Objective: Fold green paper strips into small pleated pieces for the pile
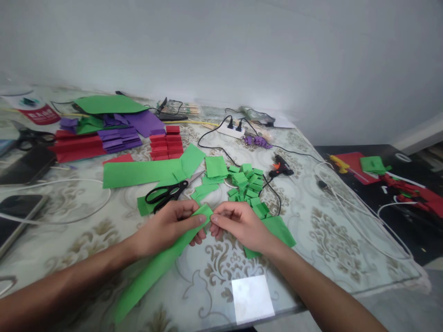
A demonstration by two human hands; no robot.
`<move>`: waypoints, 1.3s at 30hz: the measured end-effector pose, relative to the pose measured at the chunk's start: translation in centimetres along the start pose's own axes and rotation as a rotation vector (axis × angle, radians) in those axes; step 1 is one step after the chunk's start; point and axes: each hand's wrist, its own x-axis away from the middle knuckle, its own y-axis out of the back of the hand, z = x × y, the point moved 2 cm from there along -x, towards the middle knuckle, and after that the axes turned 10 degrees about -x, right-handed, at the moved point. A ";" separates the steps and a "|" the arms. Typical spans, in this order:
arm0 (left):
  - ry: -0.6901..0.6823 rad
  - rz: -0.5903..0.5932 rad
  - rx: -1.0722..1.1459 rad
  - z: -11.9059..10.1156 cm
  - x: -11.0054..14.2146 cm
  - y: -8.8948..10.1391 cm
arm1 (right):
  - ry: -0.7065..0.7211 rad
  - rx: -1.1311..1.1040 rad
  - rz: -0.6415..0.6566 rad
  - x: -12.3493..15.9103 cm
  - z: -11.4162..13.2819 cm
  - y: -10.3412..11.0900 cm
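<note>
A long green paper strip (162, 267) hangs down to the lower left from my hands. Near its upper end my left hand (173, 226) is closed on it, thumb on top. At the tip, my right hand (238, 223) pinches the strip's corner between thumb and finger. Just beyond my left hand lie black-handled scissors (169, 191), blades slightly apart. Behind them another green strip (141, 173) lies flat. Many small green paper pieces (245, 182) are heaped past my right hand, beside some green squares (216, 167). A larger green piece (278, 230) lies partly under my right wrist.
A black glue gun (281, 167) and its cord lie right of the heap. Behind stands a white power strip (231, 130). Folded red paper (166, 145) and purple paper (119, 139) sit back left, phones (20, 216) far left. A white square (252, 299) lies at the front edge.
</note>
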 end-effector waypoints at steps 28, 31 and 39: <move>0.083 -0.025 0.076 -0.4 0.1 -0.3 | 0.056 -0.023 -0.035 -0.1 0.0 -0.2; 0.114 -0.016 0.100 -0.3 0.1 -0.3 | 0.053 -0.020 -0.040 0.0 0.1 -0.2; 0.125 0.022 0.144 0.5 0.0 0.0 | 0.050 -0.011 -0.041 0.0 0.2 -0.2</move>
